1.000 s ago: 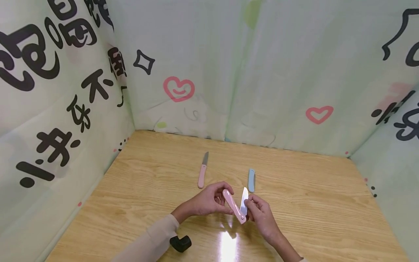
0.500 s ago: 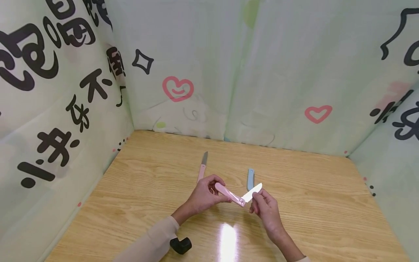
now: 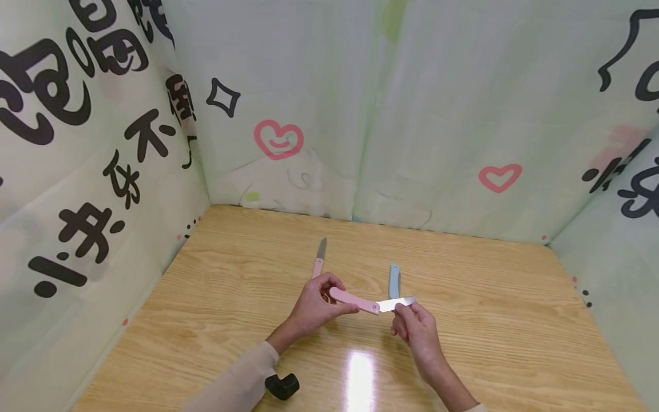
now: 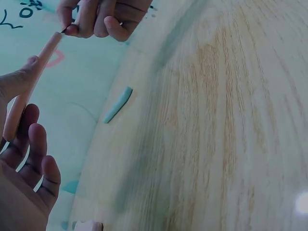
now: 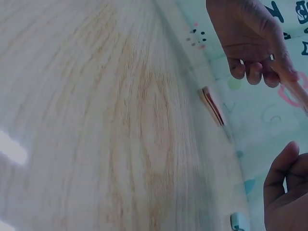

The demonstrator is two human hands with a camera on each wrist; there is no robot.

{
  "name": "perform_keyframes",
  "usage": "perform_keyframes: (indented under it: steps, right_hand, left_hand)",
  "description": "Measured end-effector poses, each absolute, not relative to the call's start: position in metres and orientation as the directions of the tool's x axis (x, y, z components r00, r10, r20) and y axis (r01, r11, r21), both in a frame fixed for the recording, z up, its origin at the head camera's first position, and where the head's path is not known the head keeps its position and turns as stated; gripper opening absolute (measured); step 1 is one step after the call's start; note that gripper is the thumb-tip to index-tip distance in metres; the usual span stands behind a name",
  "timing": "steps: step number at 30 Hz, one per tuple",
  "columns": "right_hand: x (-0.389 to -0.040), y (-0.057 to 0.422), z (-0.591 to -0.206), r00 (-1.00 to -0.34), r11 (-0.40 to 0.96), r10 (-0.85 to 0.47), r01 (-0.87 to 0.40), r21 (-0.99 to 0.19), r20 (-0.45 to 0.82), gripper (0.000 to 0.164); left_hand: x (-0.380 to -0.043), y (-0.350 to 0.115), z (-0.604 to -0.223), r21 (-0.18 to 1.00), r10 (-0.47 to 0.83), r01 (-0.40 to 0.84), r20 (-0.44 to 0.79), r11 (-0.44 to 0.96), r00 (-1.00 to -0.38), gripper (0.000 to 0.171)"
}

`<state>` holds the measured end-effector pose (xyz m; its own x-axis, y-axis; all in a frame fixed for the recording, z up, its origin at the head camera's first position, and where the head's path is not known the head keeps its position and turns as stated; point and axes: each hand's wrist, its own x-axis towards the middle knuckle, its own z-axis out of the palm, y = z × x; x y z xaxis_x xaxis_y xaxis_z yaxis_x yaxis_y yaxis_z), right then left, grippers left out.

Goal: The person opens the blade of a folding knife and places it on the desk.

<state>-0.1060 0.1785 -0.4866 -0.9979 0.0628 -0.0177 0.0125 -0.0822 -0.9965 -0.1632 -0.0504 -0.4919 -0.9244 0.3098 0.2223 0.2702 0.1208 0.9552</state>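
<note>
Between the two hands, above the table, is a pink folding knife (image 3: 354, 300) with its blade swung out almost in line with the handle. My left hand (image 3: 315, 304) grips the pink handle between thumb and fingers, as the left wrist view also shows with the handle (image 4: 30, 91). At the other end my right hand (image 3: 418, 332) pinches the blade (image 3: 388, 305) between thumb and fingers. Behind the left hand lies a second pink knife (image 3: 320, 254), blade out, its handle partly hidden. A folded light-blue knife (image 3: 394, 280) lies just beyond the blade.
The wood-grain table (image 3: 515, 320) carries a bright light reflection near the front. Pale printed curtains (image 3: 437, 114) enclose the back and both sides. A black strap piece (image 3: 282, 386) sits by the left sleeve (image 3: 234, 377).
The pink knife's blade has swung out from a narrow angle to nearly straight. My right hand has moved outward with the blade, and my left hand has shifted a little left and away.
</note>
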Motion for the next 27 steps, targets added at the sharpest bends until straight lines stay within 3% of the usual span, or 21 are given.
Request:
perform_keyframes:
  steps: [7, 15, 22, 27]
  right_hand:
    - [-0.104, 0.176, -0.486, -0.996, -0.133, 0.059, 0.064, -0.989, -0.072, 0.028]
    - [-0.099, 0.178, -0.488, -0.996, -0.111, 0.079, 0.037, -0.993, -0.046, 0.024]
    - [-0.099, 0.179, -0.492, -0.994, -0.092, 0.104, 0.001, -0.996, -0.01, 0.023]
    - [-0.098, 0.18, -0.492, -0.993, -0.004, 0.114, 0.03, -1.0, -0.031, 0.023]
  left_hand:
    - [-0.161, -0.051, -0.492, 0.91, 0.305, 0.36, 0.29, 0.206, -0.907, 0.039]
    - [-0.156, -0.051, -0.493, 0.864, 0.322, 0.38, 0.276, 0.33, -0.906, 0.039]
    - [-0.154, -0.049, -0.499, 0.737, 0.572, 0.538, 0.253, 0.408, -0.78, 0.022]
    - [-0.152, -0.048, -0.498, 0.558, 0.623, 0.651, 0.28, 0.514, -0.731, 0.02]
